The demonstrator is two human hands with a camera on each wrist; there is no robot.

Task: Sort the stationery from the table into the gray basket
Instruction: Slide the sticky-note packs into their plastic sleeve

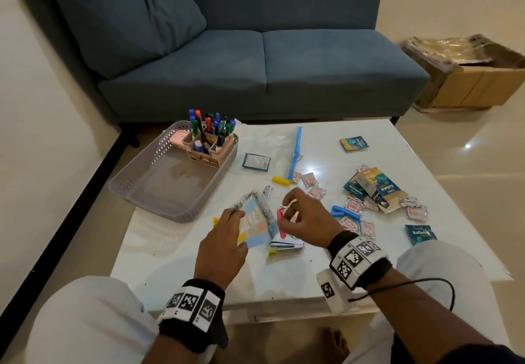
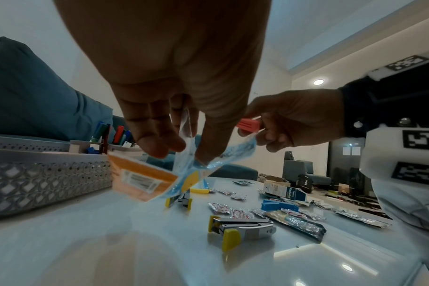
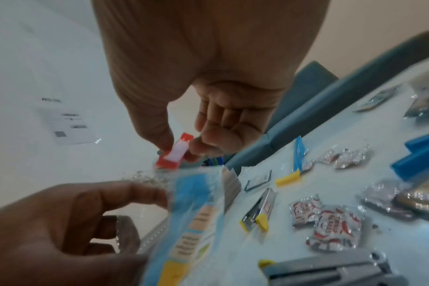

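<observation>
My left hand (image 1: 227, 230) holds up a clear plastic packet (image 1: 257, 221) printed in blue and orange, pinched between thumb and fingers (image 2: 159, 139). My right hand (image 1: 306, 218) pinches a small red clip (image 1: 280, 221) at the packet's right edge; the clip (image 3: 175, 152) sits between thumb and forefinger. A silver stapler with yellow ends (image 1: 287, 245) lies on the table under both hands. The gray basket (image 1: 181, 213) stands at the table's left, holding a pen holder (image 1: 208, 147) full of markers and a pink item.
A smaller stapler (image 2: 180, 199) lies beyond the packet. Foil sachets (image 1: 316, 191), blue clips (image 1: 345, 211), a yellow clip (image 1: 281, 179) and blue medicine boxes (image 1: 375, 187) are scattered on the right. A blue sofa stands behind the table; a cardboard box (image 1: 477, 85) sits far right.
</observation>
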